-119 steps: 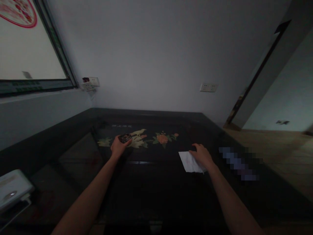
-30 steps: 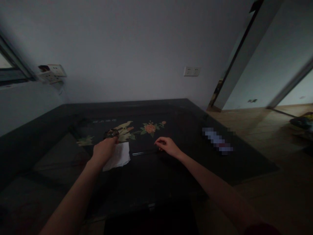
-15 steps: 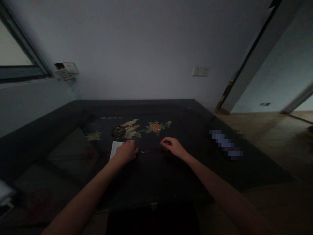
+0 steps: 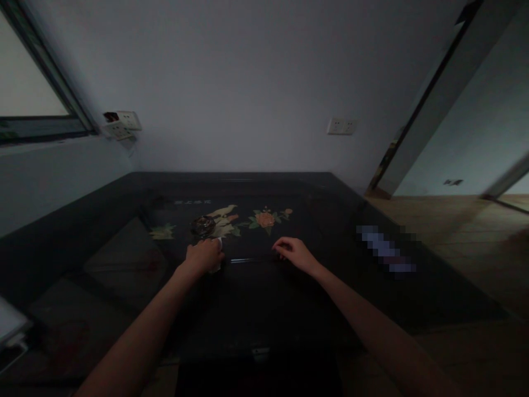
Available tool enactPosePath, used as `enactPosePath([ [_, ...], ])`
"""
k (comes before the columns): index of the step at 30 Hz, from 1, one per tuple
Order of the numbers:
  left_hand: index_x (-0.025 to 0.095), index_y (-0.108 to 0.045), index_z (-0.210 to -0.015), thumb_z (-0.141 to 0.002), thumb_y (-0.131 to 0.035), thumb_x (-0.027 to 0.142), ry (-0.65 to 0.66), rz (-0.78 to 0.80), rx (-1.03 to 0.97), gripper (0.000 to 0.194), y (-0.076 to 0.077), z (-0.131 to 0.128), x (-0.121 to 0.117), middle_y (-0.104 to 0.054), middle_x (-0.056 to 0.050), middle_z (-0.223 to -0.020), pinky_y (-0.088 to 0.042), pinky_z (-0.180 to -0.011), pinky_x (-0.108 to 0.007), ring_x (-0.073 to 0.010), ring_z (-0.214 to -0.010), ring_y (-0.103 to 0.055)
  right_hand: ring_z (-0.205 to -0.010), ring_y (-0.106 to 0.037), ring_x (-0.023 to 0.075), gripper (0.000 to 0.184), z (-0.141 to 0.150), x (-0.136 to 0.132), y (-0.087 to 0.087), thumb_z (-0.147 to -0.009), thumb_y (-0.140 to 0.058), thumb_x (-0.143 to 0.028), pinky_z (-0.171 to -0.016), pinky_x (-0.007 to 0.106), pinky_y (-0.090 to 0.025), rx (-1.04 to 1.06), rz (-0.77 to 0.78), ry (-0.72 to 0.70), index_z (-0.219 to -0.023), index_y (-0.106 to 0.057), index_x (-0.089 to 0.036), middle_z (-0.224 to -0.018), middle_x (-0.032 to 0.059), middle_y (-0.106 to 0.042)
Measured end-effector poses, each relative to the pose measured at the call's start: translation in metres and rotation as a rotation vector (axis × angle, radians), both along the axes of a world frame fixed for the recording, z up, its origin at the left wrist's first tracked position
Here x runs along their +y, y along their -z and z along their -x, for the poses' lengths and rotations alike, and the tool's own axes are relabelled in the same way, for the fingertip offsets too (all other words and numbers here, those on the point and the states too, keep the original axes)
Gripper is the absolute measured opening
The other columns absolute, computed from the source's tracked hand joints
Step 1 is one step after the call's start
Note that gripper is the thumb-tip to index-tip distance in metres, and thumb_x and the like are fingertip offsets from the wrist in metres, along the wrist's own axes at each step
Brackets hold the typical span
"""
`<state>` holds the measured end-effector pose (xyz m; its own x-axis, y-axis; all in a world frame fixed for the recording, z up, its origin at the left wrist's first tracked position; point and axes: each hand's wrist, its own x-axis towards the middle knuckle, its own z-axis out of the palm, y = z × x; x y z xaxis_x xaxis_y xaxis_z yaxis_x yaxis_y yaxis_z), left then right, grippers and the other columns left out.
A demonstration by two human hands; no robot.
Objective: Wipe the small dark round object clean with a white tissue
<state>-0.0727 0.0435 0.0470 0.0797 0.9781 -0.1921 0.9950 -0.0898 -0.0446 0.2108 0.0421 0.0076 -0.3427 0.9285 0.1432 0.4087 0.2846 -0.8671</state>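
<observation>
Wall (image 4: 231, 77): one, pale, behind the table. Table (image 4: 264, 303): one, dark and glossy, filling most of the lower view. Forearms: two, reaching in from the bottom edge. The left forearm (image 4: 144, 325) slants up and inward; the right forearm (image 4: 363, 314) mirrors it from the other side.

Pixelated strip (image 4: 388, 251): one, bluish, on the table well to the right of both hands; identity not readable. White object (image 4: 10, 322): one, cut off by the left edge.

Hands: two, well apart. Left hand (image 4: 204, 256) lies back upward, fingers bent over the paper; whether it pinches or only presses cannot be told. Right hand (image 4: 294, 251) rests low over the table, fingers curled loosely, thumb side inward; whether thumb and fingertip meet cannot be told.

Round dark item (image 4: 203, 225): one, on the table just beyond the left hand's knuckles, beside the printed bird. Printed rose (image 4: 264, 219): one, between the hands and farther back. Paper (image 4: 215, 269): white, mostly hidden under the left hand, showing at its right side; sheet count not determinable.

Versus 4.0 s ago: the round item, then in the left hand, is now released; the paper, then at the right hand, is now under the left. Versus 0.5 s ago: right hand pose nearly unchanged.
</observation>
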Motion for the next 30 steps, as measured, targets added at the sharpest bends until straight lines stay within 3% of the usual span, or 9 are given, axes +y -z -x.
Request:
enactPosePath([
  [5,0.016,-0.06,-0.102,-0.083,-0.044,0.028,0.019,0.04,-0.01,0.027,0.002,0.012,0.01,-0.066,-0.019,-0.112,-0.05,-0.078,-0.041,-0.0324,-0.103,-0.063,-0.061,-0.059,0.0136,0.015,0.0,-0.001,-0.001,-0.085,-0.056,-0.028,-0.059,0.025,-0.044,0.002,0.01,0.0,-0.086,-0.064,-0.016,-0.068,0.0011,-0.061],
  [12,0.016,-0.064,-0.097,-0.088,-0.039,0.031,0.049,0.059,-0.036,0.031,0.004,0.021,0.02,-0.069,-0.017,-0.107,-0.048,-0.077,-0.033,-0.0264,-0.095,-0.066,-0.062,-0.058,0.0133,0.014,0.0,-0.002,-0.003,-0.085,-0.055,-0.026,-0.06,0.025,-0.043,-0.029,-0.015,-0.001,-0.086,-0.065,-0.016,-0.071,0.0018,-0.061],
  [21,0.014,-0.068,-0.097,-0.091,-0.03,0.025,-0.039,0.024,-0.016,0.04,-0.003,0.021,0.015,-0.07,-0.02,-0.104,-0.049,-0.075,-0.035,-0.029,-0.092,-0.068,-0.063,-0.058,0.0136,0.015,0.001,-0.002,-0.004,-0.085,-0.055,-0.027,-0.061,0.025,-0.044,-0.022,0.006,-0.012,-0.086,-0.064,-0.016,-0.071,0.0021,-0.062],
  [26,0.012,-0.063,-0.106,-0.09,-0.032,0.031,-0.018,-0.085,0.011,0.04,0.004,0.025,0.015,-0.069,-0.021,-0.103,-0.048,-0.079,-0.041,-0.0331,-0.096,-0.067,-0.063,-0.059,0.014,0.016,0.001,-0.004,-0.006,-0.085,-0.055,-0.027,-0.061,0.026,-0.045,-0.02,0.001,-0.01,-0.088,-0.065,-0.015,-0.072,0.0027,-0.063],
  [30,0.01,-0.06,-0.109,-0.087,-0.038,0.036,-0.042,-0.041,-0.047,0.041,0.01,0.027,0.018,-0.067,-0.023,-0.106,-0.049,-0.074,-0.037,-0.0326,-0.094,-0.067,-0.063,-0.059,0.0134,0.014,0.002,-0.004,-0.006,-0.085,-0.055,-0.025,-0.062,0.026,-0.045,-0.023,0.023,-0.008,-0.088,-0.065,-0.015,-0.072,0.0021,-0.063],
])
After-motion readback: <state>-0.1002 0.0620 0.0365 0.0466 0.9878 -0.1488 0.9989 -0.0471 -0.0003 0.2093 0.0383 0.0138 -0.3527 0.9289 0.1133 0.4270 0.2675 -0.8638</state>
